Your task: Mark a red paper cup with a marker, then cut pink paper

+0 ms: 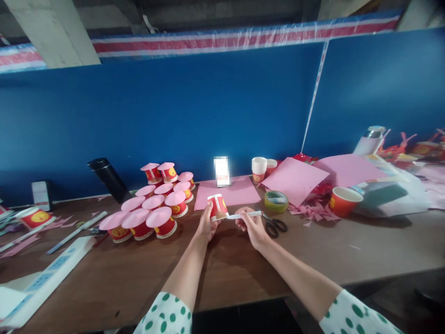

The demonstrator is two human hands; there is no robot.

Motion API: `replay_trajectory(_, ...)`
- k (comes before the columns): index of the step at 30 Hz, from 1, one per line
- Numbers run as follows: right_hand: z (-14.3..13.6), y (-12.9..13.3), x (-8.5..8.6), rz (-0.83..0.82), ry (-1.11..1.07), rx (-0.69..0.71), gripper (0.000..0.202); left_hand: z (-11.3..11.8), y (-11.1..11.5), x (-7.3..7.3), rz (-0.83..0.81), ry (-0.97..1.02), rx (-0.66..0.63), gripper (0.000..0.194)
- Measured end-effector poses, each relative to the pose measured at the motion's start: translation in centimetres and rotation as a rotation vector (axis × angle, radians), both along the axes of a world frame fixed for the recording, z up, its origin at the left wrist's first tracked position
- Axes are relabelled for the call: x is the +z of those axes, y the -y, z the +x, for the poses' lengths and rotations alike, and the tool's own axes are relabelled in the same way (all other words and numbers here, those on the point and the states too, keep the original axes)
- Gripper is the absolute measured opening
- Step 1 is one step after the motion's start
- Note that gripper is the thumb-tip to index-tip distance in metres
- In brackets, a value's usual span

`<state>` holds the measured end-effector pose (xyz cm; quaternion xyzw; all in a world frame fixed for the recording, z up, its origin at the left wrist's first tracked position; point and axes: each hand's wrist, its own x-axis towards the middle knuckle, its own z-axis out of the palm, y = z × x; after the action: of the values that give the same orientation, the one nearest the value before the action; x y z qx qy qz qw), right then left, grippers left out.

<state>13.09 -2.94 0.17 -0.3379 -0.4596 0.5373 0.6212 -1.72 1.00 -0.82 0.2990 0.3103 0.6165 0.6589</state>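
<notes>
Red paper cup in left hand, pen-like stick at its edge

Red paper cup is held up off the table, near its middle, in front of the stacked pink sheets. Left hand is curled round its side, thumb and fingers gripping. Right hand pinches a slim white pen-like stick, tip at or very near the cup's lower edge; contact I can't confirm from here.

Step in hand, my read: working or marking that edge. Next move calls for a steady cup, light grip so the paper wall doesn't buckle, and fine tip control.

Around: black-handled scissors just beside the right hand, green tape roll behind. Pink-topped cups crowd the left. Right side: loose pink scraps, another red cup.

Snag risks: scissors if the right hand swings out; the cup cluster if the left does.
</notes>
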Motion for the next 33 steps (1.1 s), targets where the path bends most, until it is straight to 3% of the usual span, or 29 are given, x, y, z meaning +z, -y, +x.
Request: replay_trajectory(33, -0.02, -0.10, -0.12, 0.014, -0.027, 0.023, 0.025, 0.21, 0.16, 0.50, -0.027, 0.011, 0.006, 0.031)
